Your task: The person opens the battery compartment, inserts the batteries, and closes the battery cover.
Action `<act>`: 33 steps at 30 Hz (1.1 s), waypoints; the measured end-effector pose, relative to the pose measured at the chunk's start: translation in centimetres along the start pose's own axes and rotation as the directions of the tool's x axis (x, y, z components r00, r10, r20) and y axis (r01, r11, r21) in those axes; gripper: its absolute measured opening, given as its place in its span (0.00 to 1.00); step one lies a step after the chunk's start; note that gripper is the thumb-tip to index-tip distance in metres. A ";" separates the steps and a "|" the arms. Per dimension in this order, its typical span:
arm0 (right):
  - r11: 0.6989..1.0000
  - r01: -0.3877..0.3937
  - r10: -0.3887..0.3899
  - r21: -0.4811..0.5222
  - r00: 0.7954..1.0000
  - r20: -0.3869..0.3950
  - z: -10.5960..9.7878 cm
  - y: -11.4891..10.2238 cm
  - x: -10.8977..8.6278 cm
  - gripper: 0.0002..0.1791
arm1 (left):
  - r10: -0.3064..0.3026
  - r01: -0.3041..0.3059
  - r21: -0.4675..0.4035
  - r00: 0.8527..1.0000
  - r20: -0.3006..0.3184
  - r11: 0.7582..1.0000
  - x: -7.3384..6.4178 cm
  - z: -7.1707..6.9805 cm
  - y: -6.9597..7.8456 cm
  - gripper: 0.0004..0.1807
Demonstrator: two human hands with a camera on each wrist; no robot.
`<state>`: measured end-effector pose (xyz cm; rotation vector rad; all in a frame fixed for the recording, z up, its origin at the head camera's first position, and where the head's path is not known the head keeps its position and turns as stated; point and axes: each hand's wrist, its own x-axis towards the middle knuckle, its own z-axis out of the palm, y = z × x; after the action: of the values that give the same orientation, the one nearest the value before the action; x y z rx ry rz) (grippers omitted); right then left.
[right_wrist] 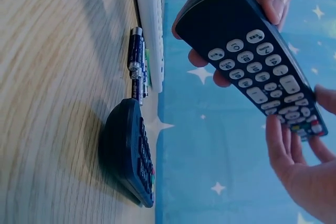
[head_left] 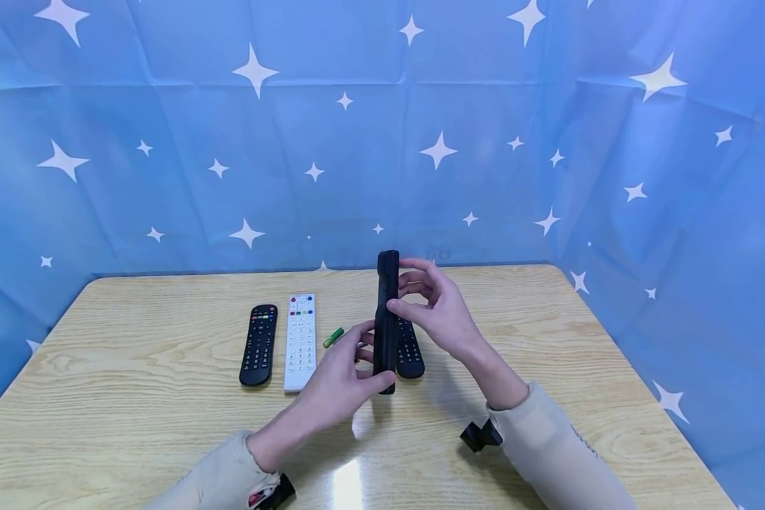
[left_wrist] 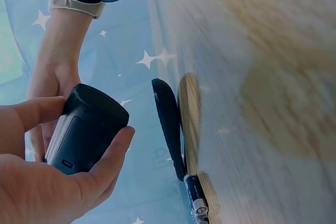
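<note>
Both hands hold a black remote control (head_left: pixel 385 347) above the table, turned on its edge in the head view. My left hand (head_left: pixel 338 386) grips its near end between thumb and fingers. With thumb and fingertips, my right hand (head_left: pixel 443 308) pinches the far end. The left wrist view shows the remote's back, with its battery cover (left_wrist: pixel 84 135) in place. Its pale keypad (right_wrist: pixel 257 72) faces the right wrist camera. Beneath the held remote, another black remote (head_left: pixel 411 354) lies on the table, partly hidden.
To the left, a black remote (head_left: pixel 258 345) and a white remote (head_left: pixel 300 340) lie side by side on the wooden table (head_left: pixel 134 397). Batteries (right_wrist: pixel 135 51) lie between the white remote and the right-hand black one. A starry blue curtain (head_left: pixel 357 142) hangs behind.
</note>
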<state>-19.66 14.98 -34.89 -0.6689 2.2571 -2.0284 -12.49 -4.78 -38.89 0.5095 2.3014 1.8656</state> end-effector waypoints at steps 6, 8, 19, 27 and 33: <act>1.000 -0.025 0.024 0.008 0.999 0.041 0.0 0.1 0.0 0.34 | -0.014 0.014 -0.023 1.000 -0.007 1.000 -0.1 0.0 0.1 0.40; 0.999 -0.032 0.031 0.019 0.998 0.057 0.0 0.2 0.0 0.35 | -0.019 0.019 -0.030 1.000 -0.008 0.999 -0.1 0.0 0.1 0.40; 0.998 -0.059 0.056 0.032 0.994 0.091 0.1 0.4 0.1 0.38 | -0.003 0.006 -0.088 1.000 0.030 0.996 0.0 -0.1 0.5 0.40; 0.999 -0.038 0.040 -0.019 0.997 0.065 0.0 0.5 0.0 0.38 | 0.000 0.004 -0.057 0.997 0.072 0.998 0.1 -0.1 0.4 0.40; 0.994 -0.049 0.053 -0.098 0.998 0.029 -0.7 0.5 0.0 0.38 | 0.007 -0.010 0.045 0.999 0.053 0.999 -0.2 -0.5 0.3 0.38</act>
<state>-19.97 15.65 -35.26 -0.6380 2.3428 -1.8819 -12.38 -5.29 -38.46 0.5684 2.3154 1.7853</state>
